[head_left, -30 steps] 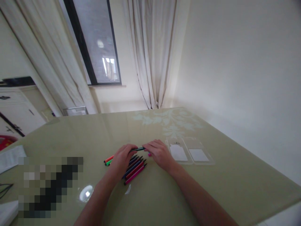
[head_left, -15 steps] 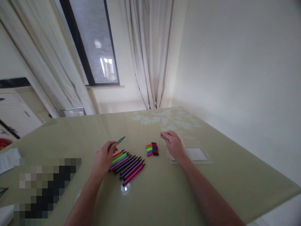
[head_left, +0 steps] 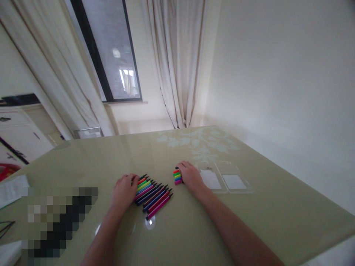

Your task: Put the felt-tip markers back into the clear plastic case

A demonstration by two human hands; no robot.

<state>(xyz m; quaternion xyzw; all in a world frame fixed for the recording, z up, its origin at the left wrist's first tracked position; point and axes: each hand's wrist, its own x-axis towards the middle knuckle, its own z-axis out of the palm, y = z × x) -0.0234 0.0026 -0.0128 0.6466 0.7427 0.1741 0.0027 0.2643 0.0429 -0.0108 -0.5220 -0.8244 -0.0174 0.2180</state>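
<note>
Uncapped markers (head_left: 155,199) lie side by side in a slanted row on the table, their tips pointing up and to the right. My left hand (head_left: 125,190) is at the row's upper left end, its fingers closed on a dark marker (head_left: 143,177) lying beside the orange one. To the right, a small block of coloured marker caps (head_left: 177,177) sits on the table, partly hidden by my right hand (head_left: 191,179). The fingertips of that hand pinch a dark cap (head_left: 176,168) at the block's far end.
An open clear plastic case (head_left: 227,191) with white inserts lies right of my right hand. White papers (head_left: 13,190) and a blurred-out patch (head_left: 59,221) are at the left of the table (head_left: 177,236). Curtains (head_left: 177,62) and a window stand beyond the table.
My left hand has lowered the marker from the air to the row's upper end. My right hand has moved left and down from above the case to the caps.
</note>
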